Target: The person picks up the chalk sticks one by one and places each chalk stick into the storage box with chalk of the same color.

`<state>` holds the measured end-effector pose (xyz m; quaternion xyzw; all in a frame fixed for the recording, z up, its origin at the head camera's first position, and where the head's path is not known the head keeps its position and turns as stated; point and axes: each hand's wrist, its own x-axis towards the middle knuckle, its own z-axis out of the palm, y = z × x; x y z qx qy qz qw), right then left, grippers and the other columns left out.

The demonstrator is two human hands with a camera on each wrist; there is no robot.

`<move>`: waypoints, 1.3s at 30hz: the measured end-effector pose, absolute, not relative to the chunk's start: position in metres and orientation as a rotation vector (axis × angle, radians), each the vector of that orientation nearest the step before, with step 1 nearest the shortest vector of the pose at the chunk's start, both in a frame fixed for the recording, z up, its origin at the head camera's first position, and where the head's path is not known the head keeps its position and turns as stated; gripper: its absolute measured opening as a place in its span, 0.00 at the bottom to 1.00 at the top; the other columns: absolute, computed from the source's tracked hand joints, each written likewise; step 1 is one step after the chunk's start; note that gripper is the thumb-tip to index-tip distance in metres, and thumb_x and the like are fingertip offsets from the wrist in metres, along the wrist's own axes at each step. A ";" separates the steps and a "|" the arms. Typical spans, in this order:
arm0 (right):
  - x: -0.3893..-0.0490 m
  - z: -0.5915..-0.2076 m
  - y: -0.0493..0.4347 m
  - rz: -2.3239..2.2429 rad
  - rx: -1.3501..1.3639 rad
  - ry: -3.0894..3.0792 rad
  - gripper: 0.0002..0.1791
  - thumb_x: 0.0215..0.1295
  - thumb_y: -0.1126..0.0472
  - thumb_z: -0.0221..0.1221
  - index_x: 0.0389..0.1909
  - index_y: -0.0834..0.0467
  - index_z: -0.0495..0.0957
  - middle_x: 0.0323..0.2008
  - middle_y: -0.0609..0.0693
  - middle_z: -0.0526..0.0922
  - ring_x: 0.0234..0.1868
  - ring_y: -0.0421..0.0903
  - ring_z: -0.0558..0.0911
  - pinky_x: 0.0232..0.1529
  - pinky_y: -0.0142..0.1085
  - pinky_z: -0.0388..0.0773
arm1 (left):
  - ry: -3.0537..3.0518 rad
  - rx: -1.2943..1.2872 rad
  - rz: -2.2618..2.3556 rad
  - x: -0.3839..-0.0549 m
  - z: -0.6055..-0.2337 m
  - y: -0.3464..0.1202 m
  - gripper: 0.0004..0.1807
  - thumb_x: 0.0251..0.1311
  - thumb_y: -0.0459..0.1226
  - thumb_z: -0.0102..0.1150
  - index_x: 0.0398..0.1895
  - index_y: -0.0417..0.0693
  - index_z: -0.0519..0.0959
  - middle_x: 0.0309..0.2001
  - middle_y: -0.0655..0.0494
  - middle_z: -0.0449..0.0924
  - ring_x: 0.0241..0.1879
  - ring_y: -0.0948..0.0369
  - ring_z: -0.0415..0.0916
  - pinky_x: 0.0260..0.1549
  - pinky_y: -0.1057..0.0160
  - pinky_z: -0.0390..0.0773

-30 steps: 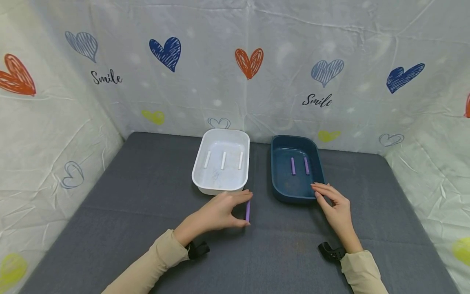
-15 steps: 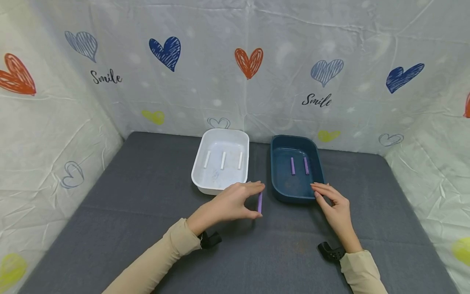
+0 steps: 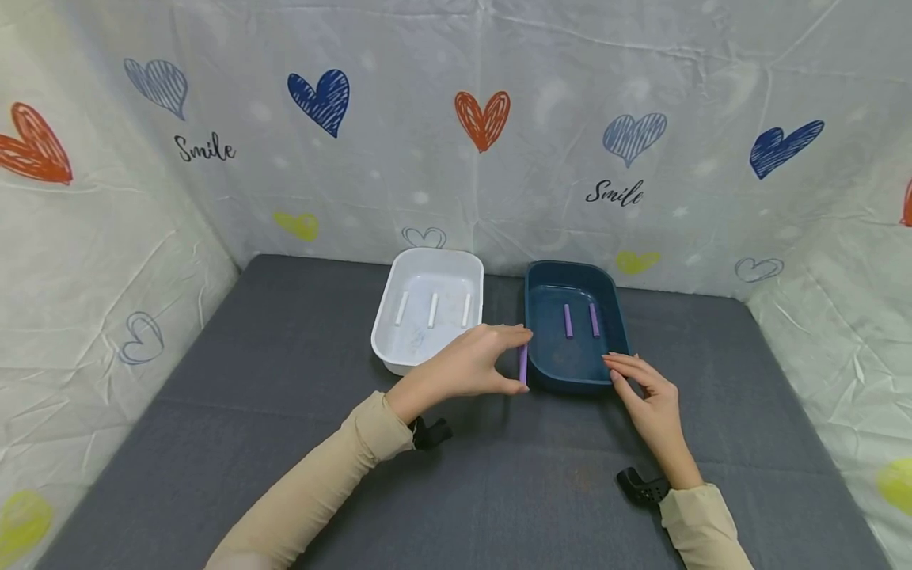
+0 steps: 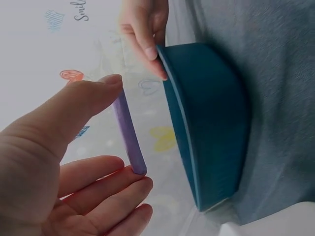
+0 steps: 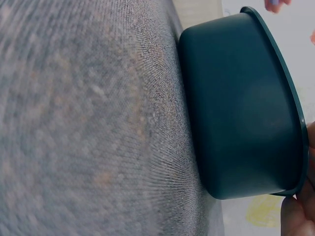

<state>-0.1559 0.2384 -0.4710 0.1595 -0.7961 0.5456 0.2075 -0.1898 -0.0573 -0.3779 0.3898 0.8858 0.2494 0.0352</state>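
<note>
Between thumb and fingertips, my left hand (image 3: 470, 362) pinches a purple chalk stick (image 3: 523, 364) by its two ends. In the head view that hand is beside the left wall of a dark blue bin (image 3: 579, 376). The left wrist view shows the held purple chalk (image 4: 129, 132) raised near the bin's rim. My right hand (image 3: 650, 408) grips the bin's near right corner, thumb outside and fingers over the rim. Two purple chalks (image 3: 594, 320) lie apart inside the blue bin. Only part of the right hand shows in the right wrist view.
To the left, a white bin (image 3: 420, 360) holds three white chalks (image 3: 433, 310) in a row, its near right corner partly hidden by my left hand. Both bins stand on a grey cloth-covered table (image 3: 285, 348), before a white curtain (image 3: 399, 174) printed with hearts.
My left hand has carried the purple chalk up and to the right, from in front of the white bin to the blue bin's left side. The right hand stays put.
</note>
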 end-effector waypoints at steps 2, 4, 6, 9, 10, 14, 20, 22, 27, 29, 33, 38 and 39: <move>-0.160 -0.478 0.242 1.531 0.444 -2.210 0.13 0.65 0.77 0.59 0.49 0.68 0.84 0.51 0.70 0.81 0.58 0.40 0.79 0.72 0.43 0.58 | 2.724 1.197 0.759 -0.194 -0.374 -0.054 0.39 0.54 0.47 0.74 0.67 0.37 0.72 0.66 0.44 0.71 0.67 0.53 0.68 0.63 0.57 0.71; -0.161 -0.480 0.243 1.540 0.447 -2.204 0.14 0.65 0.76 0.60 0.49 0.66 0.85 0.52 0.69 0.81 0.58 0.39 0.78 0.72 0.42 0.58 | 2.733 1.203 0.745 -0.199 -0.370 -0.051 0.39 0.54 0.47 0.74 0.66 0.37 0.73 0.66 0.44 0.72 0.67 0.53 0.69 0.62 0.57 0.71; -0.162 -0.481 0.244 1.550 0.456 -2.196 0.14 0.65 0.76 0.60 0.49 0.65 0.85 0.52 0.69 0.81 0.58 0.39 0.78 0.72 0.41 0.58 | 2.737 1.209 0.733 -0.204 -0.368 -0.047 0.39 0.54 0.47 0.74 0.66 0.37 0.73 0.66 0.43 0.72 0.66 0.53 0.70 0.62 0.58 0.72; -0.161 -0.480 0.244 1.552 0.463 -2.188 0.14 0.64 0.77 0.60 0.49 0.66 0.85 0.51 0.69 0.81 0.58 0.39 0.78 0.72 0.40 0.58 | 2.745 1.207 0.719 -0.211 -0.364 -0.043 0.39 0.54 0.47 0.74 0.66 0.38 0.73 0.66 0.45 0.73 0.65 0.54 0.71 0.61 0.59 0.73; -0.161 -0.480 0.243 1.546 0.466 -2.188 0.14 0.64 0.77 0.59 0.49 0.67 0.84 0.51 0.69 0.81 0.58 0.39 0.79 0.72 0.40 0.58 | 2.745 1.202 0.719 -0.213 -0.363 -0.042 0.39 0.54 0.47 0.74 0.66 0.38 0.73 0.65 0.45 0.73 0.65 0.54 0.71 0.60 0.59 0.73; -0.160 -0.480 0.242 1.522 0.460 -2.195 0.13 0.64 0.79 0.58 0.48 0.71 0.83 0.51 0.72 0.80 0.58 0.42 0.79 0.72 0.39 0.58 | 2.744 1.170 0.707 -0.221 -0.361 -0.037 0.39 0.54 0.47 0.74 0.66 0.38 0.73 0.66 0.46 0.73 0.64 0.54 0.72 0.60 0.59 0.74; -0.158 -0.478 0.242 1.529 0.449 -2.207 0.14 0.64 0.78 0.59 0.48 0.68 0.84 0.52 0.69 0.81 0.58 0.40 0.79 0.72 0.40 0.58 | 2.735 1.118 0.707 -0.233 -0.362 -0.030 0.40 0.53 0.47 0.74 0.67 0.38 0.73 0.65 0.47 0.74 0.64 0.55 0.72 0.61 0.59 0.73; -0.158 -0.477 0.242 1.539 0.453 -2.206 0.14 0.64 0.77 0.60 0.49 0.66 0.84 0.52 0.68 0.81 0.58 0.39 0.78 0.72 0.39 0.58 | 2.726 1.100 0.703 -0.237 -0.362 -0.027 0.40 0.54 0.47 0.74 0.67 0.39 0.72 0.65 0.47 0.74 0.64 0.55 0.72 0.60 0.59 0.73; -0.159 -0.479 0.243 1.543 0.466 -2.192 0.14 0.64 0.76 0.60 0.49 0.66 0.84 0.52 0.68 0.81 0.58 0.39 0.79 0.72 0.36 0.58 | 2.726 1.057 0.673 -0.249 -0.363 -0.022 0.40 0.54 0.48 0.74 0.68 0.40 0.72 0.65 0.48 0.74 0.63 0.55 0.72 0.59 0.59 0.75; -0.160 -0.480 0.243 1.539 0.460 -2.196 0.14 0.64 0.77 0.60 0.49 0.66 0.84 0.52 0.68 0.81 0.58 0.39 0.78 0.72 0.36 0.58 | 2.725 1.031 0.671 -0.254 -0.364 -0.019 0.40 0.54 0.48 0.74 0.68 0.41 0.72 0.65 0.48 0.74 0.63 0.55 0.72 0.59 0.58 0.75; -0.157 -0.476 0.241 1.529 0.446 -2.210 0.14 0.64 0.77 0.59 0.49 0.67 0.84 0.52 0.69 0.81 0.58 0.39 0.79 0.72 0.38 0.58 | 2.718 0.973 0.672 -0.262 -0.366 -0.011 0.40 0.54 0.48 0.74 0.68 0.42 0.72 0.64 0.49 0.75 0.64 0.54 0.70 0.59 0.57 0.75; -0.150 -0.461 0.234 1.513 0.449 -2.222 0.12 0.64 0.79 0.58 0.48 0.73 0.83 0.51 0.69 0.81 0.58 0.45 0.79 0.72 0.39 0.58 | 2.719 0.928 0.653 -0.272 -0.370 0.001 0.39 0.53 0.48 0.74 0.67 0.42 0.73 0.64 0.49 0.75 0.63 0.54 0.71 0.57 0.59 0.76; -0.149 -0.459 0.233 1.512 0.453 -2.221 0.12 0.64 0.79 0.58 0.48 0.73 0.82 0.51 0.69 0.81 0.58 0.45 0.79 0.72 0.38 0.59 | 2.721 0.922 0.649 -0.273 -0.370 0.003 0.39 0.53 0.48 0.74 0.67 0.42 0.74 0.64 0.49 0.75 0.63 0.55 0.71 0.56 0.59 0.77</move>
